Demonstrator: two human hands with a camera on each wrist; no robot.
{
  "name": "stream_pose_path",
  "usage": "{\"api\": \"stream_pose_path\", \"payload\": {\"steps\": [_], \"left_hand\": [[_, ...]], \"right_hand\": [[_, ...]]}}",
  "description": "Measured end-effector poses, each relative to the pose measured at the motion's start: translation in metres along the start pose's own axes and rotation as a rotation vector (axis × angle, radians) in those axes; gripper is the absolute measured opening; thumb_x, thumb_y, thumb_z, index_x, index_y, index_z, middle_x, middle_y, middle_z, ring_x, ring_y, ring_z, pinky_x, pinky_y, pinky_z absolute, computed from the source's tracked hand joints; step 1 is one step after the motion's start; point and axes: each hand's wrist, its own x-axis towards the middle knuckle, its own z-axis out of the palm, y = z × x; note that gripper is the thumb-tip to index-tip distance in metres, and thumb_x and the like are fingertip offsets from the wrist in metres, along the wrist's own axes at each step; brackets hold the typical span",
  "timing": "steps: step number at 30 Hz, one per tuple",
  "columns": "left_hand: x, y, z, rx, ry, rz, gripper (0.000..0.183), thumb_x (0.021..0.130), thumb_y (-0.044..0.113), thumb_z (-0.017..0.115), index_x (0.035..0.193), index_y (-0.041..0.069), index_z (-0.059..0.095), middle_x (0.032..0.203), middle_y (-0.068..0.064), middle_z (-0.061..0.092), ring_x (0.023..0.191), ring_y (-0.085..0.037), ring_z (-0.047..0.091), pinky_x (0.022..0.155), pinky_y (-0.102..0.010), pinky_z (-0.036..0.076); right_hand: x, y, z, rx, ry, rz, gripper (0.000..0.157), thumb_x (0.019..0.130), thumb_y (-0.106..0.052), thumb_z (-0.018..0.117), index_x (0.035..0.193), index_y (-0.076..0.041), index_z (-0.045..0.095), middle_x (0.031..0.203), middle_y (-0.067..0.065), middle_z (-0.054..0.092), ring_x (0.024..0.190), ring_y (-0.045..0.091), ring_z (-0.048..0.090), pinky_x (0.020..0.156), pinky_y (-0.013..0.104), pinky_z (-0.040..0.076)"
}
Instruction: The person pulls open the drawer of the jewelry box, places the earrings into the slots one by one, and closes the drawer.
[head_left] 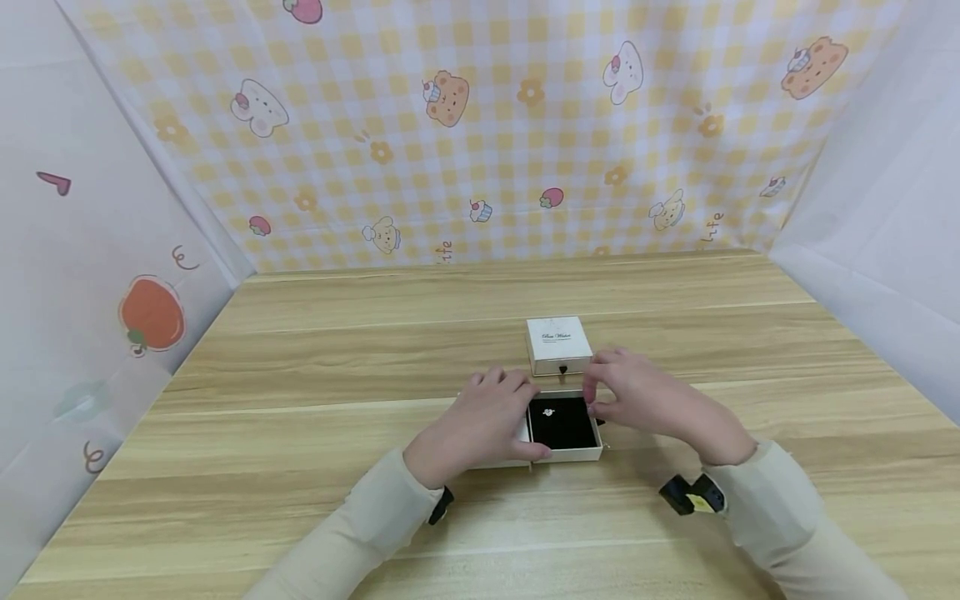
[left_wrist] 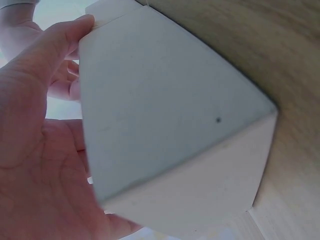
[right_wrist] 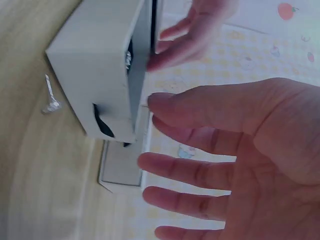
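Observation:
My left hand (head_left: 480, 425) grips a white jewelry box whose outer sleeve (left_wrist: 170, 100) fills the left wrist view, thumb on the near side and fingers over the far one. Its drawer (head_left: 566, 455) is pulled out to the right, showing a black foam pad (head_left: 564, 429) with a small shiny stud earring (head_left: 548, 412) set in it. My right hand (head_left: 637, 392) is at the drawer's right end. Its thumb and index fingertips pinch a tiny thin piece, too small to identify. Another stud earring (right_wrist: 51, 102) lies on the table beside the drawer.
A second white box (head_left: 558, 343) with printed lettering and a dark pull tab stands just behind the drawer. All of this is on a wood-grain table (head_left: 337, 333). A yellow checked curtain (head_left: 495, 142) hangs at the back, with white cloth at both sides.

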Motion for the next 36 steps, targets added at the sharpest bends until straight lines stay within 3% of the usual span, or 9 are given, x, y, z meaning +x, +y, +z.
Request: {"api": "stream_pose_path", "payload": {"steps": [10, 19, 25, 36], "left_hand": [[-0.001, 0.001, -0.001, 0.003, 0.002, -0.003, 0.075, 0.076, 0.064, 0.061, 0.13, 0.013, 0.052, 0.131, 0.0, 0.051, 0.119, -0.024, 0.045, 0.1, -0.043, 0.036], [-0.001, 0.001, -0.001, 0.006, 0.006, 0.0, 0.075, 0.076, 0.064, 0.062, 0.13, 0.013, 0.052, 0.131, 0.0, 0.051, 0.119, -0.024, 0.045, 0.1, -0.044, 0.037], [-0.001, 0.0, 0.0, -0.001, 0.006, 0.001, 0.075, 0.076, 0.063, 0.062, 0.13, 0.013, 0.052, 0.132, 0.0, 0.05, 0.12, -0.024, 0.045, 0.1, -0.043, 0.036], [-0.001, 0.0, 0.001, -0.011, 0.007, 0.002, 0.076, 0.076, 0.063, 0.062, 0.131, 0.012, 0.051, 0.132, -0.001, 0.05, 0.121, -0.024, 0.044, 0.101, -0.044, 0.035]], "right_hand": [[-0.006, 0.001, -0.009, -0.088, -0.123, 0.035, 0.012, 0.075, -0.016, 0.072, 0.07, -0.022, 0.062, 0.091, 0.0, 0.061, 0.086, 0.024, 0.052, 0.078, 0.047, 0.042], [-0.006, -0.001, -0.001, -0.051, -0.222, 0.085, 0.008, 0.071, -0.016, 0.07, 0.067, -0.019, 0.064, 0.085, -0.006, 0.057, 0.088, 0.02, 0.048, 0.081, 0.048, 0.038], [-0.004, -0.002, 0.006, -0.089, -0.229, 0.094, 0.012, 0.068, -0.016, 0.071, 0.063, -0.019, 0.061, 0.08, -0.008, 0.053, 0.082, 0.017, 0.044, 0.07, 0.035, 0.034], [-0.002, -0.006, 0.01, -0.12, -0.216, 0.091, 0.016, 0.066, -0.013, 0.073, 0.06, -0.018, 0.06, 0.081, -0.005, 0.051, 0.081, 0.019, 0.041, 0.069, 0.034, 0.034]]}}
